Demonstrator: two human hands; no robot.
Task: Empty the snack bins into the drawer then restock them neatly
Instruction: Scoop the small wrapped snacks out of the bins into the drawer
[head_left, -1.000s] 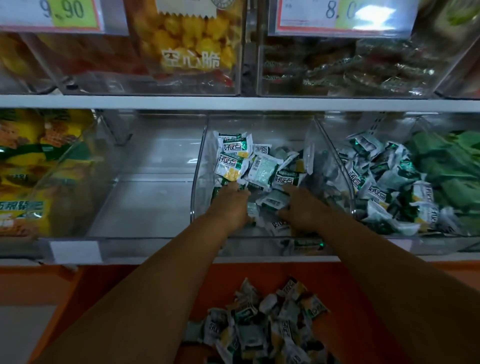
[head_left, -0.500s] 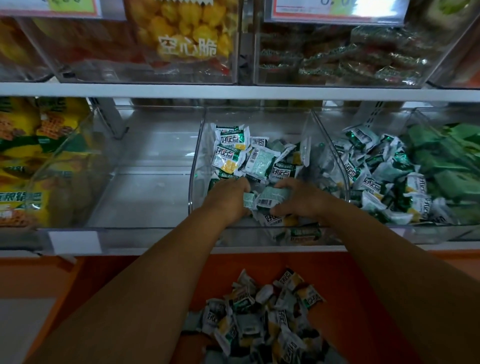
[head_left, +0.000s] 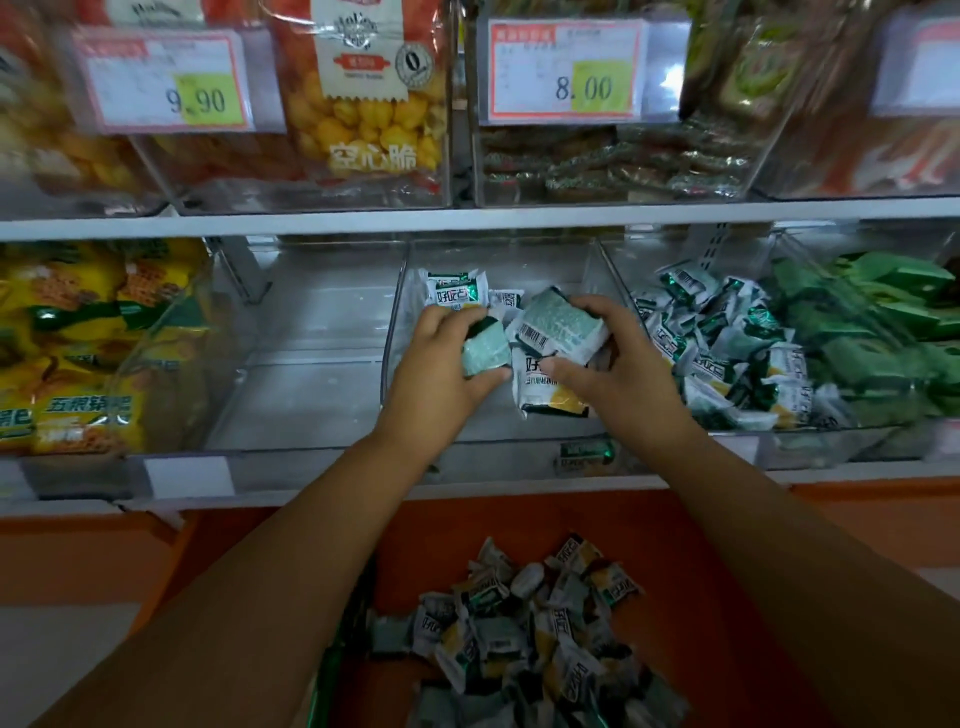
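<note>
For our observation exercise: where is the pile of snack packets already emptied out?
In the head view, the pile of snack packets lies bottom centre in the orange drawer, directly below the clear middle bin on the lower shelf.

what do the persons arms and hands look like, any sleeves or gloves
Both arms are bare to the frame edge, no sleeves showing. The left hand and right hand wear no gloves; no watch, ring or bracelet is visible.

9.90 price tag (head_left: 166, 78), 8.00 price tag (head_left: 566, 73), white shelf edge (head_left: 467, 215)
</note>
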